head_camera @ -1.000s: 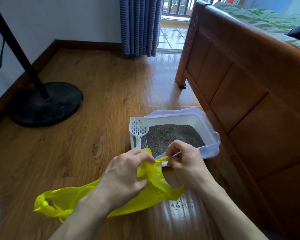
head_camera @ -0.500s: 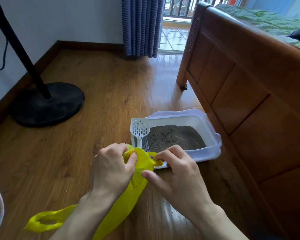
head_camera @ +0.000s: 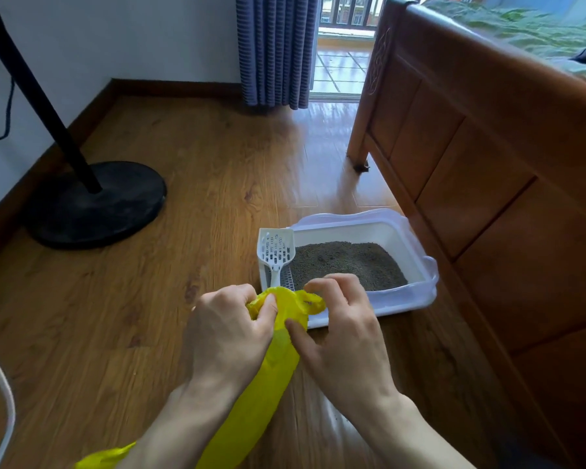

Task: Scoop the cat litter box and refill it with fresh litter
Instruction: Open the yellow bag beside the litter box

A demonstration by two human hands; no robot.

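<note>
Wooden floor [head_camera: 183, 170], one litter box [head_camera: 416, 299], one white scoop [head_camera: 275, 249], two hands, left hand [head_camera: 227, 333] and right hand [head_camera: 345, 330], fingers pinching one yellow bag [head_camera: 264, 390]

floor [head_camera: 183, 164]: wood-grain boards, smooth, glossy sheen
bag [head_camera: 261, 384]: thin yellow plastic film, crinkled, slightly shiny
litter box [head_camera: 420, 265]: smooth white plastic, translucent rim
scoop [head_camera: 276, 250]: white slotted plastic
litter [head_camera: 345, 262]: grey, grainy, matt
bed frame [head_camera: 471, 157]: varnished brown wood
curtain [head_camera: 274, 49]: ribbed blue cloth
stand base [head_camera: 95, 204]: black, matt
</note>
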